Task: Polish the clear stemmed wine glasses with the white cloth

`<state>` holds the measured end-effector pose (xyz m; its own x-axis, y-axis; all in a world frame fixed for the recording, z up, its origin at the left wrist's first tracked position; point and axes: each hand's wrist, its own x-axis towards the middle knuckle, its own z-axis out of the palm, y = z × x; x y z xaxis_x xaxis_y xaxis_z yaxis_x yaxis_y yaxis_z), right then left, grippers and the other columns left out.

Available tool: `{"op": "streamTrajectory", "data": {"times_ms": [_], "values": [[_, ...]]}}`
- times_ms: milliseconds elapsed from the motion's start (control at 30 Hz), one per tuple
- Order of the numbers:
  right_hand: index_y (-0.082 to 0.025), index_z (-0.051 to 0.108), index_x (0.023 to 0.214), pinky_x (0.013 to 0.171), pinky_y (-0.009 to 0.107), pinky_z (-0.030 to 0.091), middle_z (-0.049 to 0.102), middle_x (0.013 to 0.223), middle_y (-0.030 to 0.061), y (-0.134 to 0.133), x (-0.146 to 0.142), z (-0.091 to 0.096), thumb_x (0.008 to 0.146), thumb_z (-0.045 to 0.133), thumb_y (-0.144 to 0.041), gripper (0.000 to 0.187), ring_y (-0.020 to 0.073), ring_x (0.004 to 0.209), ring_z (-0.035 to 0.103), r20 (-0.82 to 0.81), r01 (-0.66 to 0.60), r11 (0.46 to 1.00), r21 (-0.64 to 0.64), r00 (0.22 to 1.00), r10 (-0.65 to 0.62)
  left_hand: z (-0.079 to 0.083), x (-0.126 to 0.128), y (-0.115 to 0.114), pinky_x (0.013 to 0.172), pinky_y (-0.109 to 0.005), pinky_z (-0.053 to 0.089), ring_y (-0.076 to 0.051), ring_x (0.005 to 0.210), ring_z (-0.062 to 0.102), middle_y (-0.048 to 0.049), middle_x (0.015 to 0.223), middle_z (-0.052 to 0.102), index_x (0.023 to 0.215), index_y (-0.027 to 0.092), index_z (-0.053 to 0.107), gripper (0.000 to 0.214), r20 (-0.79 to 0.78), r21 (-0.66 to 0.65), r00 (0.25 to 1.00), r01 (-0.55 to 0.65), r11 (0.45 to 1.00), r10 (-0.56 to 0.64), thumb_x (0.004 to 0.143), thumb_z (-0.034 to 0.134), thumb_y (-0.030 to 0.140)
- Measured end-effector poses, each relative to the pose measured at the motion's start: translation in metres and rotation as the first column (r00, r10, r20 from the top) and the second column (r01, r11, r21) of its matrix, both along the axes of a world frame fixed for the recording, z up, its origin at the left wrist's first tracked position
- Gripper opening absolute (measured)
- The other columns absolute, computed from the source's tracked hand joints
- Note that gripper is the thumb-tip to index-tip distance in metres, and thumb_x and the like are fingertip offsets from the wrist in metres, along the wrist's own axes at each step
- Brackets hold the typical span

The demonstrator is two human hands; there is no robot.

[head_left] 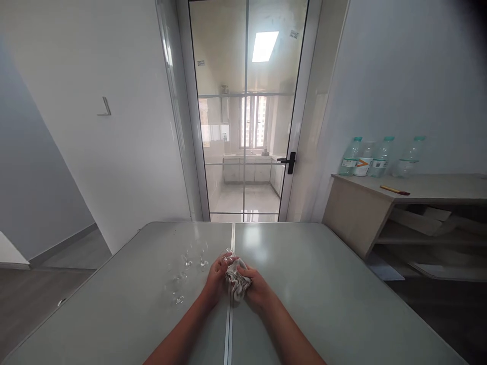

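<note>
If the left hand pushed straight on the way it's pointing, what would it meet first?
Likely nothing new: the left hand grips the glass against the cloth; beyond that I see only table, though depth is unclear.

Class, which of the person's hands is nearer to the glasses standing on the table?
Left. The left hand is just right of the standing glasses. The right hand is farther right, on the other side of the cloth held between both hands.
</note>
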<state>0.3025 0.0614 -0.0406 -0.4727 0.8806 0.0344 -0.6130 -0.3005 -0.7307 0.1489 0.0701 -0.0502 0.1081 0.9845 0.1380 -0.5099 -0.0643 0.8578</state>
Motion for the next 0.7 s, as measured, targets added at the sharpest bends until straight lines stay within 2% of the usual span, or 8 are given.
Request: {"op": "streamTrajectory", "data": {"times_ms": [100,233,400,467,533,633,667,700], "values": [[-0.018,0.066,0.102,0.065,0.027,0.045,0.064,0.083,0.0024,-0.005,-0.003,0.004,0.083,0.081,-0.042,0.034,0.0153,0.069,0.057,0.013,0.079,0.994,0.075,0.997,-0.08,-0.001,-0.002,0.002,0.091,-0.041,0.058,-0.032,0.106,0.073,-0.018,0.119,0.076,0.127,0.015,0.066,0.063,-0.032,0.02,0.997,-0.071,0.997,0.072,0.079,0.082,0.052],[-0.019,0.059,0.081,0.064,0.029,0.044,0.058,0.074,0.0021,-0.004,-0.004,0.007,0.089,0.064,-0.067,0.05,0.0159,0.066,0.052,0.035,0.092,0.992,0.087,0.995,-0.096,0.001,-0.006,0.001,0.091,-0.044,0.058,-0.035,0.108,0.073,-0.0215,0.122,0.074,0.132,0.014,0.062,0.072,-0.079,0.051,0.993,-0.088,0.995,0.092,0.075,0.084,0.053],[-0.02,0.054,0.081,0.059,0.025,0.036,0.054,0.07,-0.0032,0.002,0.005,0.013,0.072,0.086,-0.055,0.049,0.0113,0.059,0.047,0.157,0.029,0.99,0.141,0.986,-0.051,0.002,-0.007,-0.003,0.099,-0.046,0.055,-0.035,0.115,0.07,-0.0209,0.127,0.072,0.135,0.016,0.06,0.072,-0.14,0.121,0.986,-0.077,0.99,0.093,0.077,0.084,0.051],[-0.021,0.051,0.079,0.059,0.024,0.032,0.052,0.068,-0.0048,0.002,0.01,0.017,0.068,0.089,-0.049,0.049,0.0106,0.059,0.045,0.232,0.004,0.979,0.203,0.971,-0.052,0.002,-0.007,-0.004,0.103,-0.046,0.052,-0.035,0.119,0.069,-0.0201,0.127,0.072,0.135,0.016,0.06,0.07,-0.172,0.144,0.978,-0.093,0.985,0.118,0.079,0.082,0.052],[-0.021,0.049,0.074,0.06,0.025,0.03,0.049,0.067,-0.0054,0.0,0.013,0.02,0.069,0.087,-0.041,0.043,0.0106,0.061,0.041,0.374,0.018,0.935,0.355,0.914,-0.16,0.004,-0.008,-0.006,0.105,-0.045,0.05,-0.034,0.121,0.067,-0.0185,0.127,0.072,0.135,0.017,0.06,0.068,-0.222,0.162,0.964,-0.109,0.981,0.143,0.079,0.082,0.05],[-0.021,0.047,0.068,0.063,0.026,0.027,0.044,0.065,-0.0062,-0.002,0.01,0.019,0.072,0.079,-0.026,0.033,0.0109,0.062,0.034,0.521,0.099,0.782,0.616,0.693,-0.498,0.005,-0.009,-0.006,0.105,-0.042,0.05,-0.033,0.126,0.064,-0.0161,0.128,0.072,0.136,0.02,0.06,0.067,-0.266,0.161,0.948,-0.136,0.978,0.176,0.078,0.084,0.044],[-0.021,0.046,0.067,0.064,0.027,0.027,0.043,0.064,-0.0064,-0.003,0.007,0.017,0.072,0.076,-0.023,0.03,0.0112,0.062,0.032,0.524,0.129,0.736,0.665,0.621,-0.583,0.006,-0.008,-0.005,0.104,-0.041,0.051,-0.033,0.126,0.064,-0.0157,0.128,0.072,0.136,0.021,0.06,0.067,-0.262,0.151,0.948,-0.147,0.978,0.182,0.078,0.085,0.043],[-0.021,0.046,0.067,0.064,0.027,0.026,0.043,0.063,-0.0065,-0.004,0.004,0.015,0.072,0.075,-0.021,0.028,0.0114,0.061,0.03,0.515,0.159,0.71,0.686,0.583,-0.628,0.006,-0.008,-0.005,0.102,-0.041,0.051,-0.033,0.126,0.064,-0.0154,0.128,0.072,0.136,0.021,0.06,0.067,-0.248,0.14,0.95,-0.156,0.978,0.188,0.078,0.085,0.043]]}}
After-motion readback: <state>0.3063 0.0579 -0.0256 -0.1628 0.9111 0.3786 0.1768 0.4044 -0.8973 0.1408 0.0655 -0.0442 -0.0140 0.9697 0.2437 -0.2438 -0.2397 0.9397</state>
